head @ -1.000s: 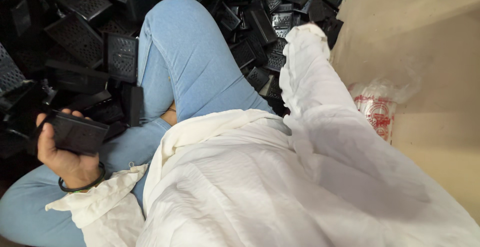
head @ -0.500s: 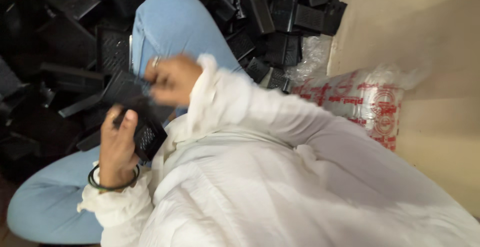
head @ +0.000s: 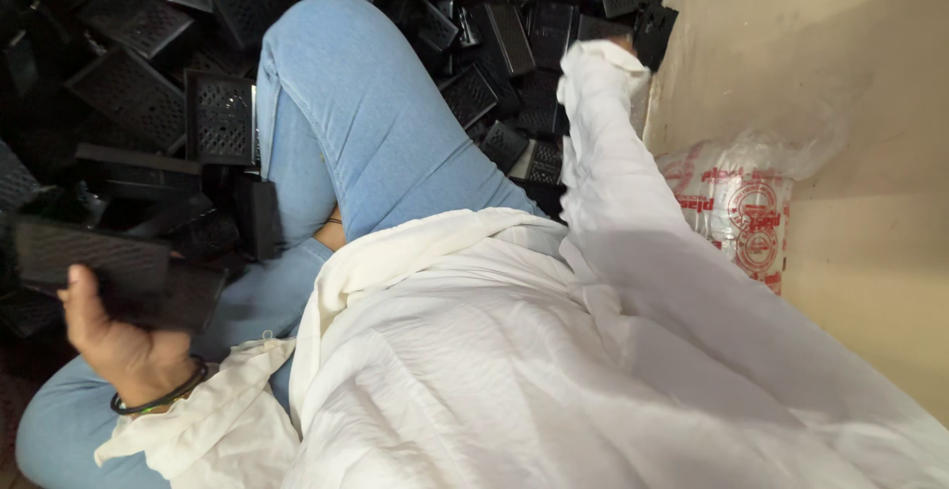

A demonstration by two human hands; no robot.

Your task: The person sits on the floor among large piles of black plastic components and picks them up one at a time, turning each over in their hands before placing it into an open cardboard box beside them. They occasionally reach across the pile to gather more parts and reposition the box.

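Head view
Landmark: the raised knee [head: 366, 103] in blue jeans, mid-frame.
Left hand [head: 114, 336]: low and left of the knee, fingers closed around a flat black grille [head: 109, 271]; thumb up along its near edge, a dark bangle [head: 158, 400] on the wrist.
Grille: held level, clear of the heap, blurred at its right end.
Right hand: hidden past the white cuff [head: 603, 64], right of the knee and up at the edge of the heap; whether it is open or closed I cannot tell.
Step in hand: as I judge it, one piece is held while the other arm reaches into the heap.
Next move calls for: probably a clean pick of a single piece from many that overlap.
Heap [head: 148, 84]: black perforated pieces, piled behind and left of the knee.
Bag [head: 746, 217]: clear plastic with red print, right of the knee, on the tan floor [head: 870, 281].
In the way: the loose white garment [head: 554, 370] covers the lap and hides the right arm.
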